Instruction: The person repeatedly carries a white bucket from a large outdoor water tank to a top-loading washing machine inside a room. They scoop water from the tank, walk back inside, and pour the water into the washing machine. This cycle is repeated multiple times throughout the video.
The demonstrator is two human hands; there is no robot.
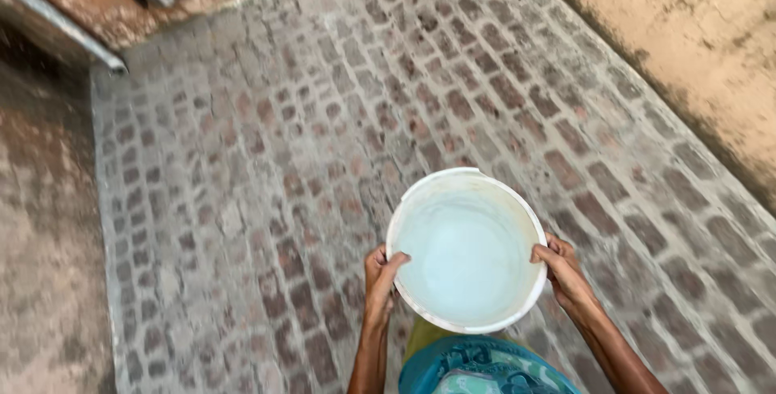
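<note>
Both hands, left hand (380, 277) and right hand (566, 273), fingers clamped on opposite rims of the white bucket (469, 200).

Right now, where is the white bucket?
In the head view, the white bucket sits low and right of centre, held by its rim between the left hand and right hand, above the brick paving.

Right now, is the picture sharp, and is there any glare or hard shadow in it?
Head view: soft, even daylight, no hard shadows and no glare; the white bucket and both hands, left hand and right hand, look fairly sharp; the brick paving smears slightly toward the edges, and the dark left corner loses detail.
</note>
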